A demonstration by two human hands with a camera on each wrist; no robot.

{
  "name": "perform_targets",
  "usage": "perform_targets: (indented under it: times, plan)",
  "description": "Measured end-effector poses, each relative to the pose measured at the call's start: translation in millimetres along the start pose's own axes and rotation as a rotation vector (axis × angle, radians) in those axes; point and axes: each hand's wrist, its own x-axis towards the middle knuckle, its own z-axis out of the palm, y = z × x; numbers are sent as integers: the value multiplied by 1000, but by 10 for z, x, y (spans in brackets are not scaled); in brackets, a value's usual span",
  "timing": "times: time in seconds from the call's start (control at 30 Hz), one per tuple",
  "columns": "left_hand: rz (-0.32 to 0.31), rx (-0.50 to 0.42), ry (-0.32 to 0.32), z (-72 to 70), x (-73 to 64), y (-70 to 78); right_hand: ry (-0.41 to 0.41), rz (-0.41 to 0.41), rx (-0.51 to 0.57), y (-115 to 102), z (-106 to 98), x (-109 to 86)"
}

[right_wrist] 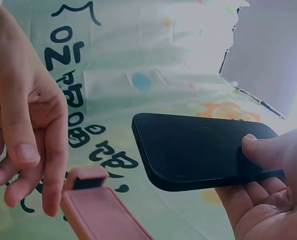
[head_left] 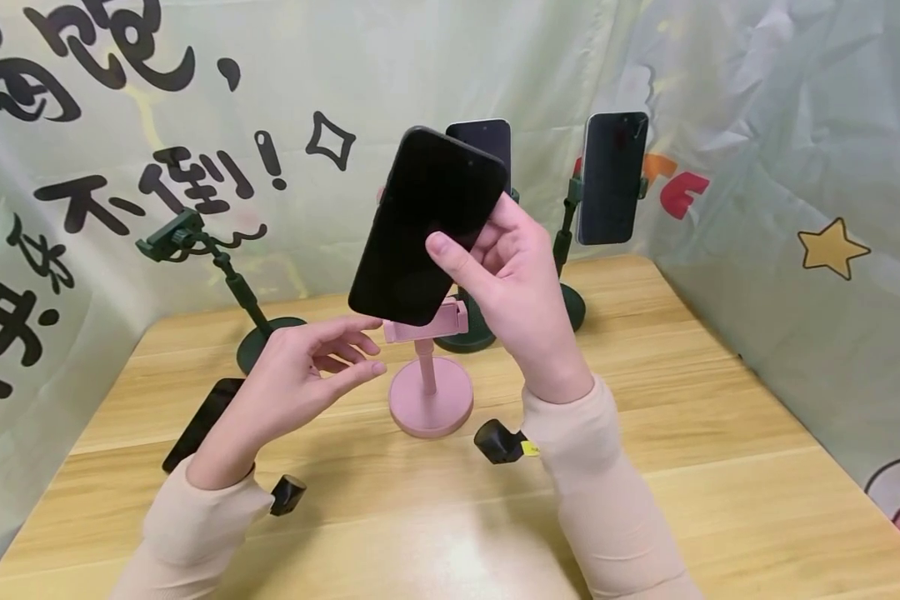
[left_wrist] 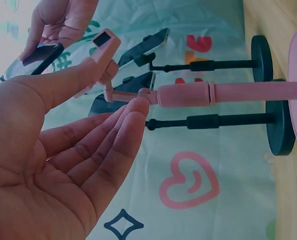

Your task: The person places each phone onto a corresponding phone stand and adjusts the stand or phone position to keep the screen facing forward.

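Note:
My right hand (head_left: 525, 292) grips a black smartphone (head_left: 427, 217) by one side, thumb on the dark screen and fingers behind it. The phone is tilted above a pink phone stand (head_left: 431, 404), apart from its clamp (right_wrist: 108, 212) in the right wrist view. My left hand (head_left: 300, 375) is beside the stand's head with fingers loosely extended and nothing held. In the left wrist view, the left fingertips lie close to the stand's pink neck (left_wrist: 183, 95); whether they touch it I cannot tell.
Behind stand two dark green stands bearing phones, one phone (head_left: 613, 179) at right, another (head_left: 487, 137) partly hidden. An unloaded green stand (head_left: 243, 292) is at left. Another black phone (head_left: 202, 425) lies on the wooden table (head_left: 390, 517), partly behind my left forearm. A printed cloth (head_left: 390, 58) surrounds the table.

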Motion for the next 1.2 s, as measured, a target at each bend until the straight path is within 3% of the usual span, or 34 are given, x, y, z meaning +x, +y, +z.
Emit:
perform_targets:
  times: [0.47, 1.2]
  plan:
    - [43, -94, 43, 81, 156, 139, 13, -2, 35, 55, -110, 58]
    - [-24, -314, 64, 163, 197, 151, -37, 3, 3, 185, -163, 124]
